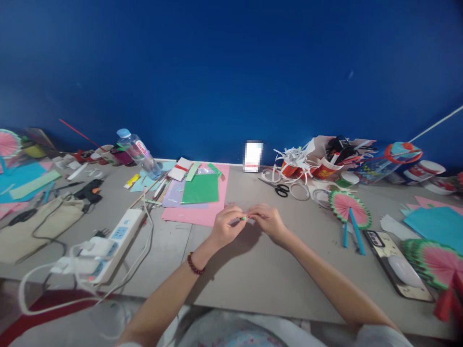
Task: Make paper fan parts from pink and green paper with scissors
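My left hand (228, 224) is closed in a pinch on a small green piece (244, 218), too small to tell its kind. Right beside it, the fingertips of my right hand (267, 221) are pinched together at the end of that piece. What the right fingers grip is mostly hidden. Both hands are raised a little above the grey table (231, 284), and a shadow falls below them. Behind the left hand lie a green sheet pack (200, 188) and a pink sheet (173, 215).
Black-handled scissors (282, 190) and tape rings lie behind the right hand. A pink paper fan (350, 209) and a phone (383, 250) under a white mouse (404, 271) lie right. Leftward are a power strip (125, 236), a water bottle (141, 154) and a glue gun (88, 192).
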A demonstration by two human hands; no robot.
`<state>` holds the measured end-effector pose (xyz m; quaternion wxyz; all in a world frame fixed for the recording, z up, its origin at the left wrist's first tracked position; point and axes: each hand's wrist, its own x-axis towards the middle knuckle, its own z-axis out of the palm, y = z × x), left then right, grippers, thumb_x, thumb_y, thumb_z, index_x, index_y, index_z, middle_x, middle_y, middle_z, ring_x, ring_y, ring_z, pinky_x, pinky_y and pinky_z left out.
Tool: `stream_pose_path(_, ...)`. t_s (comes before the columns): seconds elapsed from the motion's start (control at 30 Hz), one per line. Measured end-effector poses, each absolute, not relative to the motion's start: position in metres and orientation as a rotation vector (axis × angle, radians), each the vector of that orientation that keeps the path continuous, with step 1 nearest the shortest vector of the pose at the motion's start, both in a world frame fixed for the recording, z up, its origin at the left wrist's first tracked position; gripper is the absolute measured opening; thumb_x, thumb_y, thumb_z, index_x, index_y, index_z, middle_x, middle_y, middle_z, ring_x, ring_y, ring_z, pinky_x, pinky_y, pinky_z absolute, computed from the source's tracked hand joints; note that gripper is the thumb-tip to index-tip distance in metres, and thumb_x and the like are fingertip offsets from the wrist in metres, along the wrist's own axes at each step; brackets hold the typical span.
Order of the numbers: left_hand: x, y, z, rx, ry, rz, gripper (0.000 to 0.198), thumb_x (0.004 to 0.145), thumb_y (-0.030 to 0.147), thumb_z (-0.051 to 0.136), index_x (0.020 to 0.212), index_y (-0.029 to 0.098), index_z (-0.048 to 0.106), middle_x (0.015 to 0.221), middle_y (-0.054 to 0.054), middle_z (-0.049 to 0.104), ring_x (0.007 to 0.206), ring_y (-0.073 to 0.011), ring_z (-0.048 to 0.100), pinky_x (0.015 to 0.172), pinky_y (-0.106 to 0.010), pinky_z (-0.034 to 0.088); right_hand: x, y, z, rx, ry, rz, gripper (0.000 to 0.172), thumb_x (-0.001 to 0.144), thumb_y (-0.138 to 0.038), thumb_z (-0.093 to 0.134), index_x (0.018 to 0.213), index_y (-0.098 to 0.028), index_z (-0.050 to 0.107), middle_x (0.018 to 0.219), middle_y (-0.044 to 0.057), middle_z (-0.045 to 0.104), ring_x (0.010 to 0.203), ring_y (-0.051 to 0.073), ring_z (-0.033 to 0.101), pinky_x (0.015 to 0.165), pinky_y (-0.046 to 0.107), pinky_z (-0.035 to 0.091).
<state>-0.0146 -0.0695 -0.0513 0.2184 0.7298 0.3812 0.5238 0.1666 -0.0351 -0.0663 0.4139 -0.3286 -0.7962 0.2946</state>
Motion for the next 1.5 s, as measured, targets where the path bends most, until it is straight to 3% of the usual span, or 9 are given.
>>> stream_pose_path(0.2, -0.008, -0.075, -0.047, 1.922, 1.083, 1.534, 0.011, 0.085, 0.027, 0.062, 0.089, 0.021, 0.071, 0.078, -0.002, 0.064, 0.072, -0.0127, 0.06, 0.067, -0.026, 0.051, 0.158, -0.043, -0.063, -0.851, -1.947, 0.611, 0.034, 0.095, -0.038, 0.044, 0.078, -0.019, 0.067, 0.079, 0.008, 0.07, 0.081, 0.019, 0.063, 0.08, 0.037, 0.05)
stream_pose_path(0.37, -0.002, -0.079, -0.047, 1.869, 1.045, 1.635, 0.014, 0.081, 0.028, 0.07, 0.094, 0.023, 0.072, 0.081, -0.001, 0.06, 0.076, -0.0125, 0.059, 0.071, -0.026, 0.05, 0.151, -0.049, -0.062, -0.814, -1.929, 0.658, 0.045, 0.095, -0.049, 0.038, 0.083, -0.02, 0.071, 0.083, 0.011, 0.07, 0.088, 0.022, 0.06, 0.081, 0.039, 0.05)
stream_pose_path(0.63, -0.001, -0.081, -0.044, 2.122, 1.03, 1.648, 0.024, 0.083, 0.029, 0.067, 0.107, 0.026, 0.069, 0.086, -0.002, 0.062, 0.079, -0.0138, 0.058, 0.082, -0.034, 0.049, 0.151, -0.052, -0.075, -0.827, -1.941, 0.717, 0.058, 0.092, -0.061, 0.035, 0.081, -0.019, 0.073, 0.07, 0.008, 0.067, 0.065, 0.018, 0.058, 0.065, 0.03, 0.05)
stream_pose_path(0.83, -0.001, -0.08, -0.042, 2.151, 0.961, 1.689, 0.029, 0.084, 0.018, 0.065, 0.112, 0.026, 0.065, 0.088, -0.002, 0.063, 0.081, -0.0136, 0.059, 0.08, -0.033, 0.05, 0.15, -0.051, -0.073, -0.848, -1.863, 0.775, 0.05, 0.091, -0.057, 0.041, 0.084, -0.021, 0.074, 0.071, 0.008, 0.07, 0.068, 0.019, 0.065, 0.065, 0.029, 0.052)
stream_pose_path(0.97, -0.001, -0.079, -0.04, 2.13, 0.944, 1.733, 0.018, 0.082, 0.015, 0.066, 0.099, 0.023, 0.068, 0.085, -0.002, 0.063, 0.081, -0.0137, 0.059, 0.075, -0.03, 0.05, 0.149, -0.052, -0.071, -0.818, -1.817, 0.8, 0.041, 0.092, -0.05, 0.046, 0.085, -0.021, 0.074, 0.079, 0.008, 0.073, 0.071, 0.019, 0.067, 0.068, 0.029, 0.053)
stream_pose_path(1.17, -0.002, -0.08, -0.034, 2.082, 0.987, 1.74, 0.004, 0.082, 0.019, 0.066, 0.084, 0.022, 0.068, 0.081, -0.002, 0.064, 0.078, -0.0141, 0.059, 0.073, -0.031, 0.05, 0.148, -0.055, -0.07, -0.781, -1.797, 0.874, 0.028, 0.091, -0.033, 0.05, 0.086, -0.021, 0.074, 0.082, 0.006, 0.074, 0.054, 0.013, 0.061, 0.053, 0.024, 0.05)
stream_pose_path(1.4, 0.0, -0.081, -0.031, 2.076, 0.958, 1.759, 0.007, 0.082, 0.014, 0.064, 0.083, 0.02, 0.068, 0.078, -0.002, 0.064, 0.075, -0.0136, 0.06, 0.071, -0.03, 0.05, 0.147, -0.057, -0.068, -0.782, -1.81, 0.801, 0.024, 0.087, -0.021, 0.05, 0.086, -0.021, 0.074, 0.087, 0.007, 0.075, 0.077, 0.017, 0.069, 0.07, 0.028, 0.054)
stream_pose_path(1.5, 0.0, -0.081, -0.031, 2.056, 0.941, 1.763, 0.008, 0.08, 0.013, 0.066, 0.083, 0.02, 0.068, 0.076, -0.002, 0.064, 0.073, -0.0132, 0.059, 0.069, -0.028, 0.049, 0.146, -0.058, -0.072, -0.828, -1.793, 0.831, 0.024, 0.087, -0.023, 0.05, 0.088, -0.021, 0.074, 0.089, 0.007, 0.075, 0.072, 0.016, 0.068, 0.064, 0.027, 0.054)
